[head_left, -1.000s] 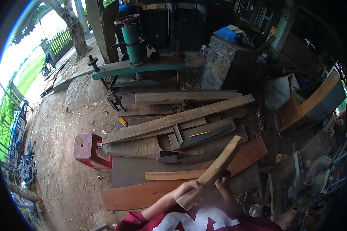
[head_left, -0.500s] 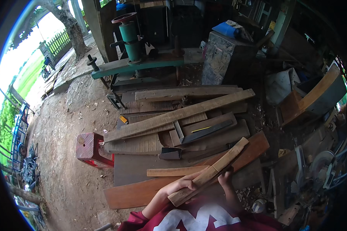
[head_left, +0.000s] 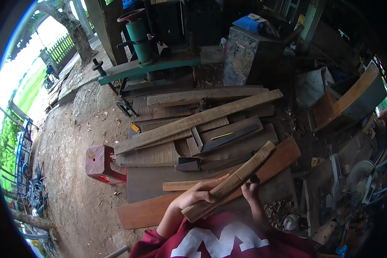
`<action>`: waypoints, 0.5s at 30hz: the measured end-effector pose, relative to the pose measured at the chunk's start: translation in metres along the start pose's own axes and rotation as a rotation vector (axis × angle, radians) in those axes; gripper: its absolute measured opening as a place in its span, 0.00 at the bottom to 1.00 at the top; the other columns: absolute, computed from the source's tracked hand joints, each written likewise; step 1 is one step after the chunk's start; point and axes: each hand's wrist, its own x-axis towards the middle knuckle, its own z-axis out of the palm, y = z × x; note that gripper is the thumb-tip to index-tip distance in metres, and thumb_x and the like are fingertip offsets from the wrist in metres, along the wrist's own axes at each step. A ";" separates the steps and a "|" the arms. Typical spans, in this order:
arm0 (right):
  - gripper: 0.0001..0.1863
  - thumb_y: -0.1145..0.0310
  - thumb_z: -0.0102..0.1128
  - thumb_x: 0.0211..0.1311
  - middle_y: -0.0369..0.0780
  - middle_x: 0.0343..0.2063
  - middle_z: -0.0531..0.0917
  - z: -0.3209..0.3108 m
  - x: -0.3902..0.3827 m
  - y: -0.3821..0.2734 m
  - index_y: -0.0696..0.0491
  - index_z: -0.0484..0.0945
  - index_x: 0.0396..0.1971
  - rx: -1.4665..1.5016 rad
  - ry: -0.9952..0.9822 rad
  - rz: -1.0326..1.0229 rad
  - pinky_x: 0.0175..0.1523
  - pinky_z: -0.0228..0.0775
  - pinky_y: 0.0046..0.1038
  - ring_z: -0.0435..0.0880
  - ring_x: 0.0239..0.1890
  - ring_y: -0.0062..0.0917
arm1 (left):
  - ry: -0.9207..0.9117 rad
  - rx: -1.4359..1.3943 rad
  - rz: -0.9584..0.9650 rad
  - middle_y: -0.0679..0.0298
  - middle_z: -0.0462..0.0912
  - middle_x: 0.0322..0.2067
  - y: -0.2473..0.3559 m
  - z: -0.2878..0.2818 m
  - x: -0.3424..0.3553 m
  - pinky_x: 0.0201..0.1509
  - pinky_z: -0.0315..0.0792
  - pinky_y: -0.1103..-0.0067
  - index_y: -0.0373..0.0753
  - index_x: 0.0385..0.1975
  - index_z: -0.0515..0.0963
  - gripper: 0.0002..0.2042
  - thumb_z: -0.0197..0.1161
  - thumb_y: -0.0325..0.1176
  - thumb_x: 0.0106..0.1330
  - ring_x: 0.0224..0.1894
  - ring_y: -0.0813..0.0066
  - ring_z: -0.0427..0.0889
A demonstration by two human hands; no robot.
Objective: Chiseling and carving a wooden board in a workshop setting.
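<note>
A curved, light-brown wooden piece [head_left: 241,172] is held slantwise in front of my chest, its far end up to the right. A thin dark line crosses it near the middle. My left hand [head_left: 198,194] is closed around its lower left part. At the near right edge, my right hand [head_left: 250,189] is closed against the wood, its fingertips partly hidden. Below lies a long reddish-brown board [head_left: 150,213], partly covered by my arms and the held piece. A narrow light strip of wood [head_left: 180,185] rests just beyond my left hand.
On the low work surface [head_left: 144,182] lie several long boards [head_left: 202,122], a metal square [head_left: 228,139], a yellow pencil [head_left: 222,135] and a rolled dark sheet [head_left: 188,164]. A red stool [head_left: 101,161] stands left, a green machine [head_left: 137,47] behind, a circular saw [head_left: 360,174] right.
Both hands have shifted slightly with the wooden piece, which sits a little higher and further left in view. The whole scene has also shifted slightly as the head moved.
</note>
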 end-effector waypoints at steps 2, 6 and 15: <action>0.05 0.73 0.56 0.44 0.40 0.14 0.75 -0.002 -0.003 0.007 0.58 0.72 0.17 -0.046 0.026 -0.032 0.25 0.64 0.26 0.76 0.19 0.28 | -0.075 -0.111 -0.049 0.54 0.70 0.35 0.018 0.007 -0.009 0.19 0.70 0.84 0.35 0.58 0.46 0.38 0.50 0.30 0.42 0.22 0.73 0.74; 0.05 0.72 0.54 0.44 0.41 0.15 0.76 0.006 0.006 -0.021 0.58 0.71 0.18 0.016 0.214 -0.267 0.26 0.65 0.29 0.77 0.22 0.32 | -0.134 -0.449 -0.022 0.51 0.71 0.21 0.008 0.006 -0.019 0.12 0.67 0.83 0.31 0.58 0.44 0.40 0.53 0.31 0.41 0.16 0.69 0.73; 0.06 0.71 0.55 0.43 0.43 0.15 0.75 0.009 -0.001 0.000 0.58 0.71 0.18 -0.016 0.031 -0.101 0.29 0.65 0.32 0.76 0.24 0.38 | -0.102 0.323 0.267 0.42 0.64 0.47 0.004 -0.019 -0.011 0.17 0.70 0.81 0.27 0.54 0.55 0.36 0.53 0.29 0.36 0.25 0.66 0.78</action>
